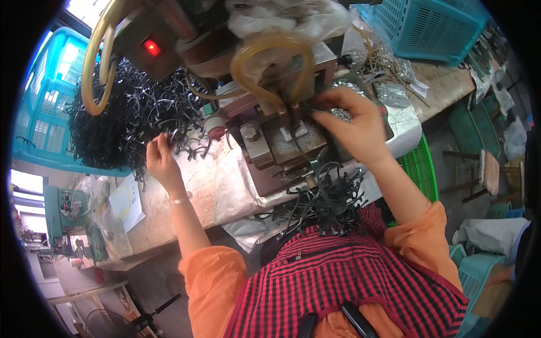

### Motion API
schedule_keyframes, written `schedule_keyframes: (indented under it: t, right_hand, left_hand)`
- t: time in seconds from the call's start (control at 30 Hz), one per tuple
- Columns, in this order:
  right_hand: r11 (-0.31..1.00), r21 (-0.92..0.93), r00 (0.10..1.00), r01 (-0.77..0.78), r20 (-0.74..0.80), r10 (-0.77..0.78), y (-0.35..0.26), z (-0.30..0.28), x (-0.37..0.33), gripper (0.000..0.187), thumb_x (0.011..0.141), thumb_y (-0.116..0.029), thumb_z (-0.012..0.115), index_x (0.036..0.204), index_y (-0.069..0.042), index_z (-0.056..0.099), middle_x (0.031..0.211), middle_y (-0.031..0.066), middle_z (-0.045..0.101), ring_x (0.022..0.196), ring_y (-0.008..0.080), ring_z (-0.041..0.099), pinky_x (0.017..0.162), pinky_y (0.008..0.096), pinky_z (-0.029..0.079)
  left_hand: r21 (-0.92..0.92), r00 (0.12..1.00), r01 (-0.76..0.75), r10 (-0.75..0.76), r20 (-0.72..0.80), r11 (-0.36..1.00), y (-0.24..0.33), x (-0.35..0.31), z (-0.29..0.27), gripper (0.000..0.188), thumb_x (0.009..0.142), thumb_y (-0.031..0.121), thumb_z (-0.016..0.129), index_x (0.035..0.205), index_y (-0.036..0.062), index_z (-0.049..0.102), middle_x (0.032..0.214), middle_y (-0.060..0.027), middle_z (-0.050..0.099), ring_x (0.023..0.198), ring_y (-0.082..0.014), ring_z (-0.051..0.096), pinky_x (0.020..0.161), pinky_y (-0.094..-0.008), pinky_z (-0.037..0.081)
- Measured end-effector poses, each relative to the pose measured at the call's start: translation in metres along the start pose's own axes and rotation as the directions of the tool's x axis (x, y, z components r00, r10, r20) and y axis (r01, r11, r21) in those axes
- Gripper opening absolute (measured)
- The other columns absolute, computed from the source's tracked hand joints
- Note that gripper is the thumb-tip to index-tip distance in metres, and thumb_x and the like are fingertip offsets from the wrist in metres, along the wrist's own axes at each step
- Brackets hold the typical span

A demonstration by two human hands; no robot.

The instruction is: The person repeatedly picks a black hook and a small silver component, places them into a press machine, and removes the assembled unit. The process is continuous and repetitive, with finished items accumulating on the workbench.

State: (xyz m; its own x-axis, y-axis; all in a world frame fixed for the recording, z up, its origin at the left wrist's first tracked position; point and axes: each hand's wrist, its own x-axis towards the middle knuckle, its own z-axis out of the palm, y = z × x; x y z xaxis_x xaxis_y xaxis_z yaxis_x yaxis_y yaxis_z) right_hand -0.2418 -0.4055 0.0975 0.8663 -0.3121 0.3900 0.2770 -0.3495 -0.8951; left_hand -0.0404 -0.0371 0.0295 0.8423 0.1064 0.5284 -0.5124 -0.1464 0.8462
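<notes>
My right hand is at the right side of a bench press machine, thumb and fingers closed beside the two thin rods of its head. What they pinch is too small and dark to make out. A thin black curved strip runs down from the metal die toward my lap. My left hand is at the near edge of a large heap of black curved pieces, fingertips together; what is in them cannot be made out. More black thin pieces lie bunched in front of the press, against my checked apron.
Amber hoses loop over the press, beside a box with a red lamp. A red button is left of the die. Blue baskets stand at the far right and far left; a green basket is under my right forearm.
</notes>
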Motion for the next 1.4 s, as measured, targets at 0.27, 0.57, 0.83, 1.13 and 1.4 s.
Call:
schedule_keyframes:
  t: [0.27,0.57,0.83,1.13,1.4]
  right_hand:
    - [0.924,0.365,0.993,-0.114,0.022,0.114,-0.002,0.026,0.002,0.041,0.084,-0.001,0.074,0.121,0.001,0.057,0.095,0.0064,0.073,0.093,0.0107,0.066,0.086,0.0271,0.051]
    - [0.976,0.202,0.996,-0.081,-0.006,0.084,-0.024,0.022,-0.017,0.038,0.087,-0.004,0.069,0.124,-0.002,0.062,0.111,0.0109,0.072,0.105,0.0194,0.068,0.097,0.0322,0.05]
    - [0.579,-0.815,0.981,0.023,-0.094,-0.172,0.102,-0.05,-0.027,0.018,0.077,-0.014,0.079,0.094,-0.008,0.074,0.128,0.0214,0.064,0.129,0.0407,0.055,0.108,0.05,0.044]
    - [0.75,-0.661,0.961,-0.024,-0.223,-0.166,0.1,-0.048,-0.018,0.01,0.085,-0.013,0.074,0.092,-0.007,0.072,0.105,0.0119,0.07,0.102,0.0343,0.065,0.09,0.0418,0.051]
    - [0.86,-0.5,0.953,-0.102,-0.296,-0.059,0.11,-0.042,-0.008,0.016,0.091,-0.013,0.072,0.102,-0.004,0.076,0.098,0.0139,0.075,0.094,0.0282,0.072,0.086,0.0361,0.054]
  left_hand:
    - [-0.614,0.916,-0.19,0.364,0.17,0.766,0.177,-0.062,0.071,0.009,0.1,0.005,0.062,0.106,0.0013,0.055,0.099,-0.0151,0.066,0.09,-0.0225,0.068,0.078,-0.0393,0.063]
    - [-0.437,0.847,-0.438,0.524,0.093,0.786,0.178,-0.072,0.105,0.022,0.091,-0.007,0.065,0.111,-0.0016,0.059,0.091,-0.017,0.071,0.074,-0.0228,0.068,0.066,-0.0371,0.059]
    - [-0.214,0.358,-0.831,0.788,0.501,0.513,0.179,-0.105,0.134,0.024,0.075,0.01,0.084,0.092,0.005,0.068,0.105,-0.0116,0.074,0.057,-0.0187,0.055,0.047,-0.0291,0.043]
    - [-0.26,0.391,-0.79,0.783,0.484,0.555,0.168,-0.105,0.139,0.022,0.074,0.007,0.083,0.089,0.0045,0.067,0.099,-0.0102,0.074,0.058,-0.0183,0.057,0.049,-0.0295,0.045]
    - [-0.223,0.533,-0.71,0.717,0.449,0.668,0.168,-0.125,0.133,0.025,0.075,0.008,0.083,0.095,0.0028,0.069,0.109,-0.0147,0.074,0.071,-0.025,0.067,0.062,-0.0323,0.055]
